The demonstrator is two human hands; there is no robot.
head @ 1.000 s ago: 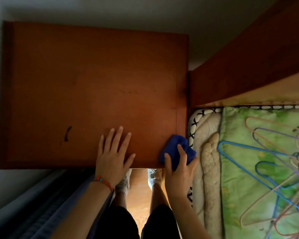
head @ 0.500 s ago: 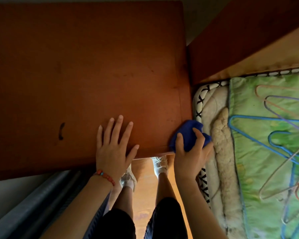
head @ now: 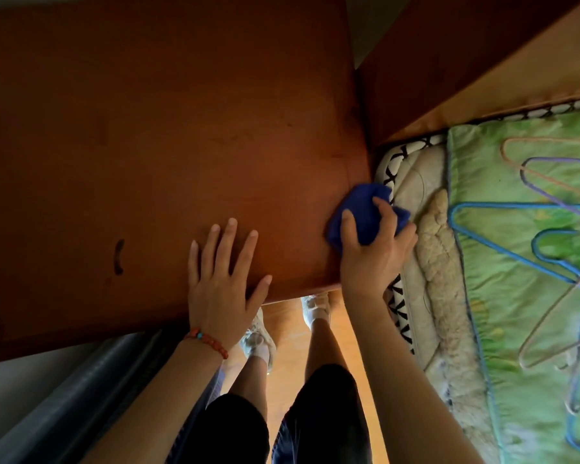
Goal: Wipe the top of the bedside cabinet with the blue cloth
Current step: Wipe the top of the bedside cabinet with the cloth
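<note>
The bedside cabinet point(head: 154, 135) has a flat reddish-brown wooden top that fills the upper left of the view. A bunched blue cloth point(head: 362, 209) lies at the top's near right corner, against the edge beside the bed. My right hand point(head: 372, 259) grips the cloth from the near side, fingers curled over it. Flat on the cabinet top near its front edge rests my left hand point(head: 221, 283), fingers spread, a red bead bracelet on the wrist. A small dark curved mark point(head: 118, 256) shows on the wood left of that hand.
A bed with a green cover point(head: 523, 296) and several wire hangers point(head: 549, 236) lies right of the cabinet, its mattress edge point(head: 416, 209) touching the cabinet side. A wooden headboard point(head: 449, 61) rises at top right. My legs and white shoes point(head: 315, 306) stand on the wood floor below.
My right hand has slid the blue cloth a little farther along the cabinet's right edge, away from the front corner. The view has tilted and moved closer. My left hand stays planted.
</note>
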